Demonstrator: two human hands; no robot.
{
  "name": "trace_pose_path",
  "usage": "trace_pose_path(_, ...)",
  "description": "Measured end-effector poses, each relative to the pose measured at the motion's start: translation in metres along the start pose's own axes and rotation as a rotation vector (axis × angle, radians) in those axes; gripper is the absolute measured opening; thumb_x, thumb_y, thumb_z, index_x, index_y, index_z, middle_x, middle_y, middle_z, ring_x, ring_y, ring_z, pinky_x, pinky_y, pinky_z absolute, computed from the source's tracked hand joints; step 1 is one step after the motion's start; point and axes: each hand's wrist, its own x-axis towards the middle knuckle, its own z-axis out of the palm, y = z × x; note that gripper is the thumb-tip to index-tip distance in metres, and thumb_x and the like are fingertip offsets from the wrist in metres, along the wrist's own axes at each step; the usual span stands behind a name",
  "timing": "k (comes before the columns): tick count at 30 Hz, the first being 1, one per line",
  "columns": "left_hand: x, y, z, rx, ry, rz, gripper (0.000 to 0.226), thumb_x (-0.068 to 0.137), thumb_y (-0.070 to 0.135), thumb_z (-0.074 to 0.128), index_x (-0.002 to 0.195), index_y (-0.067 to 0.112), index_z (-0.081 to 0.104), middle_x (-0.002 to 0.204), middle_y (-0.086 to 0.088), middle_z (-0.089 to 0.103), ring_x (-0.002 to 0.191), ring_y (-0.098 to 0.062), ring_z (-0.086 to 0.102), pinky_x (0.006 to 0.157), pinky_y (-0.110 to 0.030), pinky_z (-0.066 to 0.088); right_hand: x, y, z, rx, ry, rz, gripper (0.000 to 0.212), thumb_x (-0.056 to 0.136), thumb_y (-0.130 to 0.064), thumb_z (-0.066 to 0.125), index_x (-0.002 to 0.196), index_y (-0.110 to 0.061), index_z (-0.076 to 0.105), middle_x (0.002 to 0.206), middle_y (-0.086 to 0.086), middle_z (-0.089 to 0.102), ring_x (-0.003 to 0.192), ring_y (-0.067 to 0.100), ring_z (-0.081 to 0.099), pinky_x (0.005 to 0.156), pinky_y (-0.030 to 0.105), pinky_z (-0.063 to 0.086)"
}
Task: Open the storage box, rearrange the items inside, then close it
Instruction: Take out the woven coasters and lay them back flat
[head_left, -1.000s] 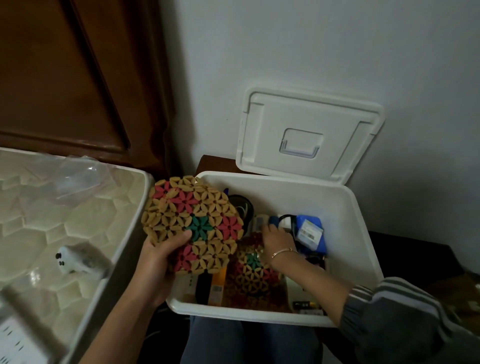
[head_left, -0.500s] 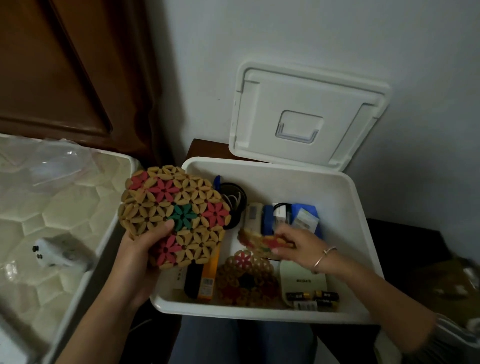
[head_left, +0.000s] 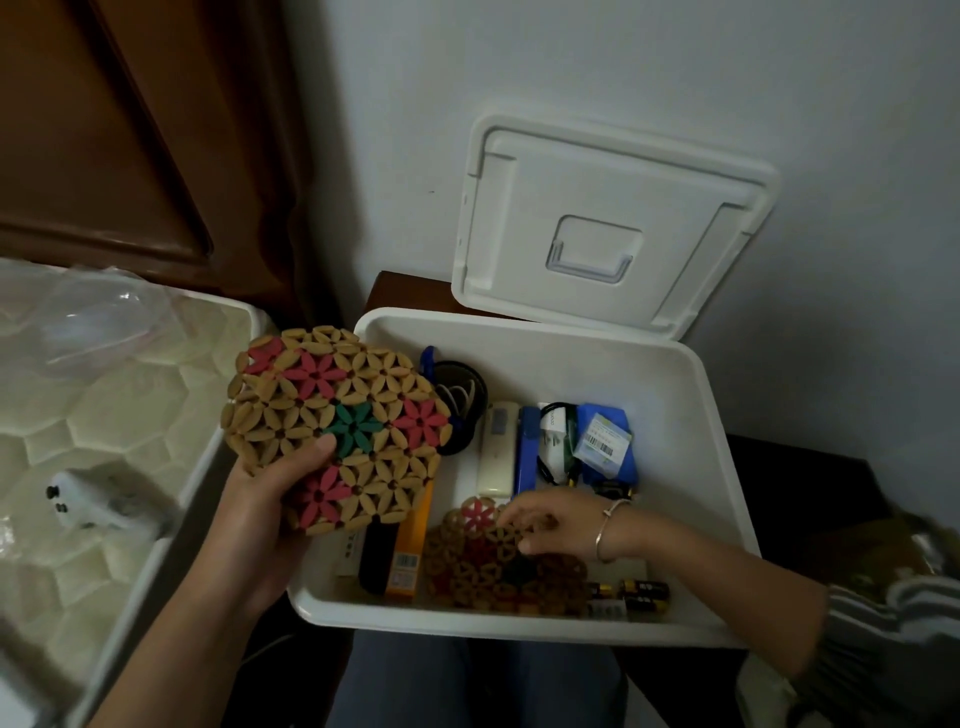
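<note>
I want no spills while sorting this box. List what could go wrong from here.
1. The left hand grips the big flower mat by one edge, partly outside the rim of the storage box; a slip could drop it beside the box.
2. The lid only stands open against the wall; a jolt might drop it on the right hand, which pinches a small mat.

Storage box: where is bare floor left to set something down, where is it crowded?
Bare storage box floor: the strip between back wall and blue pack, and the floor between that pack and the right wall. Crowded: the front, with orange carton, small trivets, batteries; big trivet held at the left rim.
</note>
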Motion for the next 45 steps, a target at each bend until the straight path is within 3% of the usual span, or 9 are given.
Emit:
trace_pose_path(6, -0.001, 0.001, 0.002, -0.019, 0.000, -0.009, 0.049, 0.075, 0.022, 0.074, 0.123, 0.023, 0.062, 0.124, -0.015, 0.066, 0.110, -0.035, 0.065, 0.077, -0.040, 0.058, 0.062, -0.020, 0.008, -0.420, -0.132, -0.149, 0.068, 0.081, -0.024, 0.069, 0.141, -0.021, 0.038, 0.144, 0.006, 0.041, 0.131, 0.023, 0.036, 0.110, 0.037, 0.031)
trace_pose_path(10, -0.001, -0.001, -0.002, -0.050, 0.010, -0.018, 0.054, 0.077, 0.021, 0.075, 0.129, 0.021, 0.058, 0.127, -0.017, 0.064, 0.114, -0.038, 0.063, 0.081, -0.045, 0.057, 0.089, -0.023, 0.015, -0.632, -0.215, -0.166, 0.077, 0.077, -0.020, 0.071, 0.143, -0.015, 0.033, 0.145, 0.009, 0.032, 0.129, 0.029, 0.033, 0.108, 0.034, 0.031)
trace_pose_path(21, -0.003, 0.002, 0.001, -0.030, 0.016, -0.024, 0.036, 0.078, 0.019, 0.072, 0.112, 0.027, 0.069, 0.122, -0.015, 0.067, 0.109, -0.034, 0.066, 0.076, -0.039, 0.058, 0.098, -0.030, 0.008, -0.773, -0.302, -0.123, 0.067, 0.077, -0.028, 0.072, 0.134, -0.013, 0.040, 0.133, 0.012, 0.036, 0.120, 0.030, 0.033, 0.097, 0.039, 0.033)
trace_pose_path(26, -0.006, 0.004, 0.005, -0.015, 0.020, 0.004, 0.029, 0.082, 0.015, 0.066, 0.106, 0.031, 0.072, 0.119, -0.013, 0.069, 0.106, -0.032, 0.068, 0.074, -0.037, 0.059, 0.087, -0.031, -0.005, -0.643, -0.330, -0.065, 0.079, 0.072, -0.033, 0.079, 0.134, -0.010, 0.034, 0.119, 0.011, 0.051, 0.106, 0.026, 0.049, 0.093, 0.039, 0.045)
trace_pose_path(29, -0.006, 0.004, 0.007, -0.021, 0.033, 0.007, 0.031, 0.084, 0.012, 0.063, 0.109, 0.029, 0.070, 0.118, -0.013, 0.069, 0.106, -0.032, 0.068, 0.073, -0.036, 0.059, 0.075, -0.034, -0.015, -0.632, -0.274, -0.080, 0.073, 0.065, -0.036, 0.082, 0.121, -0.014, 0.041, 0.095, 0.000, 0.050, 0.090, 0.020, 0.048, 0.092, 0.040, 0.043)
trace_pose_path(33, -0.006, 0.005, 0.008, -0.016, 0.015, 0.014, 0.030, 0.084, 0.012, 0.062, 0.104, 0.032, 0.073, 0.117, -0.011, 0.070, 0.105, -0.030, 0.069, 0.072, -0.034, 0.059, 0.058, -0.039, -0.034, -0.642, -0.183, -0.112, 0.059, 0.067, -0.036, 0.080, 0.115, -0.013, 0.053, 0.108, 0.006, 0.062, 0.099, 0.024, 0.055, 0.092, 0.040, 0.040)
trace_pose_path(36, -0.005, 0.004, 0.006, -0.021, 0.012, 0.019, 0.032, 0.084, 0.012, 0.064, 0.112, 0.028, 0.069, 0.118, -0.012, 0.069, 0.106, -0.031, 0.068, 0.073, -0.035, 0.059, 0.038, -0.038, -0.048, -0.633, -0.080, -0.104, 0.044, 0.073, -0.036, 0.076, 0.102, -0.009, 0.058, 0.103, 0.007, 0.061, 0.094, 0.023, 0.055, 0.083, 0.035, 0.045)
trace_pose_path(41, -0.004, 0.002, 0.004, 0.013, 0.016, 0.025, 0.060, 0.076, 0.021, 0.073, 0.133, 0.019, 0.053, 0.124, -0.012, 0.067, 0.112, -0.032, 0.065, 0.078, -0.038, 0.058, -0.011, -0.030, -0.063, -0.299, 0.217, -0.073, 0.026, 0.076, -0.026, 0.076, 0.088, -0.009, 0.061, 0.080, -0.001, 0.061, 0.077, 0.007, 0.057, 0.068, 0.021, 0.042)
trace_pose_path(45, -0.004, 0.003, 0.008, 0.046, 0.009, 0.023, 0.051, 0.082, 0.017, 0.071, 0.130, 0.019, 0.055, 0.122, -0.011, 0.068, 0.110, -0.031, 0.066, 0.078, -0.037, 0.059, -0.054, -0.025, -0.062, 0.131, 0.548, -0.122, 0.022, 0.076, -0.017, 0.077, 0.077, -0.028, 0.058, 0.070, -0.011, 0.061, 0.067, -0.004, 0.058, 0.062, 0.013, 0.046)
